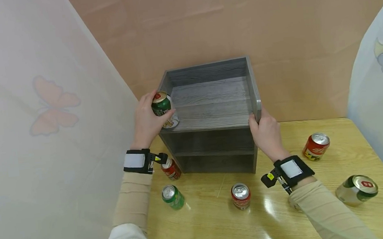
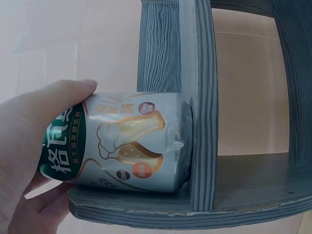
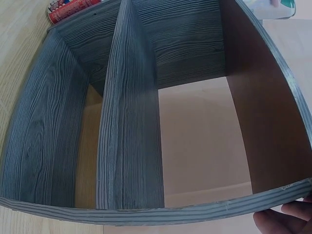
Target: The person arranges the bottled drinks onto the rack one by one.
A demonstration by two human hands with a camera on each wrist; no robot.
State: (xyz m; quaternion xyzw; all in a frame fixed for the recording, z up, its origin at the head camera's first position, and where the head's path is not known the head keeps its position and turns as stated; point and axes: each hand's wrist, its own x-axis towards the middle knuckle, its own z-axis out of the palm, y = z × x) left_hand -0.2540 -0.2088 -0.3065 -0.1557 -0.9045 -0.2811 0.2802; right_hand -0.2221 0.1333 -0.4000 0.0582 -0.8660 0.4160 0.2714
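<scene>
A green-and-white drink can point(image 1: 162, 106) stands upright at the left front corner of the grey wooden shelf unit's point(image 1: 215, 111) top board. Fingers and thumb of my left hand point(image 1: 147, 120) curl round its upper part. In the left wrist view the can's point(image 2: 139, 141) base is at the board, beside the side panel. My right hand point(image 1: 267, 133) grips the front edge of the unit's right side panel. At the lower right of the right wrist view, its fingers point(image 3: 278, 222) show at that panel's edge.
A red can point(image 1: 171, 169) stands by the unit's left side, and a green can point(image 1: 173, 197) is nearer. Another red can point(image 1: 241, 196) stands in front. To the right are a red-and-yellow can point(image 1: 316, 146) and a white-green can point(image 1: 357, 190). My right forearm partly hides one more.
</scene>
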